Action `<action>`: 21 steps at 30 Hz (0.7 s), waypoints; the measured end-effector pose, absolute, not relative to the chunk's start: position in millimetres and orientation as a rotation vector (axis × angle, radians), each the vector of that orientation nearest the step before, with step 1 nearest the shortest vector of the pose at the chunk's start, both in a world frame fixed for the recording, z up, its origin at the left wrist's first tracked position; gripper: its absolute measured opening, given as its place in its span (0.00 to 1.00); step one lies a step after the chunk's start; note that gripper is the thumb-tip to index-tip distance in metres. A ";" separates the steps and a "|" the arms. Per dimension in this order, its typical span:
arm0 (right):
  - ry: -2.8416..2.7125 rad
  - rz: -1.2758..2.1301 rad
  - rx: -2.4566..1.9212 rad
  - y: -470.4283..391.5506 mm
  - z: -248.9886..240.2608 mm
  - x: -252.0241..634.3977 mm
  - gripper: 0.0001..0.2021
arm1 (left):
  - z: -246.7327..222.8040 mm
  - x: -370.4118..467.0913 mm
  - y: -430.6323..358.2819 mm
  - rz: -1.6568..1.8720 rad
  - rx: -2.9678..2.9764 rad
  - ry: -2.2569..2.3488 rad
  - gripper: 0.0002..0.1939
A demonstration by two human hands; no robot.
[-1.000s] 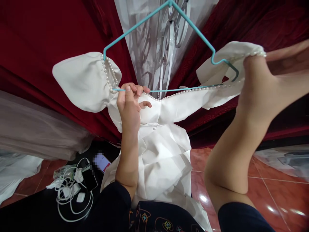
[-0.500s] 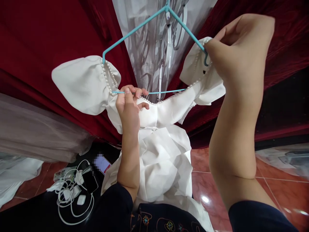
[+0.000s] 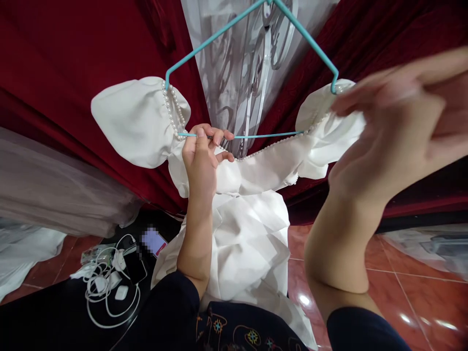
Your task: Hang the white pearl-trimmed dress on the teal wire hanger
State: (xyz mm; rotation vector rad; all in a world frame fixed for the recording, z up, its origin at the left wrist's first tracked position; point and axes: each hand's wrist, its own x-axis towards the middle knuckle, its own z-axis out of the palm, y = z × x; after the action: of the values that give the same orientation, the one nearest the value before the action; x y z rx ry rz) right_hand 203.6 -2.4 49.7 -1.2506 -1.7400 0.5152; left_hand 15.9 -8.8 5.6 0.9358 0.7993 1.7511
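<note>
A white dress (image 3: pixel 252 234) with puffed sleeves and a pearl-trimmed neckline hangs on a turquoise hanger (image 3: pixel 219 33). My left hand (image 3: pixel 202 158) is closed around the hanger's lower bar, thumb and fingers pinching it just above the bodice. At the left, the pearl-edged sleeve (image 3: pixel 127 122) sits over the hanger's shoulder end. My right hand (image 3: pixel 395 131) is smeared by motion beside the hanger's right end. Its nearest fingers overlap the pearl edge of the right sleeve (image 3: pixel 316 107); whether they grip it is unclear.
Dark red curtains (image 3: pixel 66 58) and sheer white fabric (image 3: pixel 226 63) hang behind. On a black surface at lower left lie tangled white cables (image 3: pixel 106 287), a dark phone (image 3: pixel 136 267), a lit phone (image 3: pixel 155 241) and a small white case (image 3: pixel 121 292). Red tiles (image 3: pixel 420 302) cover the floor.
My right hand has swung right and turned over, uncovering the hanger's right end. The right sleeve now sits at that hanger end. My left hand keeps its hold on the bar.
</note>
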 end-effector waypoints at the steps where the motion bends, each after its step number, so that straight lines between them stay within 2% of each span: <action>1: -1.747 0.529 -1.248 -8.6 44.9 200.1 0.22 | 5.6 16.5 -9.7 1.751 0.935 0.801 0.16; 9: -1.797 0.645 -1.274 -49.0 9.8 182.8 0.20 | 6.8 13.4 -10.9 1.734 0.923 0.852 0.17; 14: -2.211 0.488 -1.557 -23.2 14.9 172.9 0.27 | 4.7 12.3 -9.2 1.750 0.943 0.737 0.16; 16: -2.407 0.411 -1.704 -14.7 24.4 170.1 0.22 | 4.5 13.1 -9.3 1.748 0.943 0.738 0.16; 19: -2.527 0.359 -1.653 -14.0 39.8 169.9 0.04 | 5.8 14.7 -9.5 1.746 0.925 0.790 0.17; 21: -2.434 0.364 -1.523 -20.5 44.8 171.5 0.04 | 7.0 16.0 -9.3 1.746 0.909 0.816 0.17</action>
State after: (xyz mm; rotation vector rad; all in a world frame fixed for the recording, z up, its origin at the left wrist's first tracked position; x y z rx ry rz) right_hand 171.5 -20.5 44.8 -1.5230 -2.4340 0.3637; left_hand 16.0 -9.3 7.0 0.9087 0.8157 1.7464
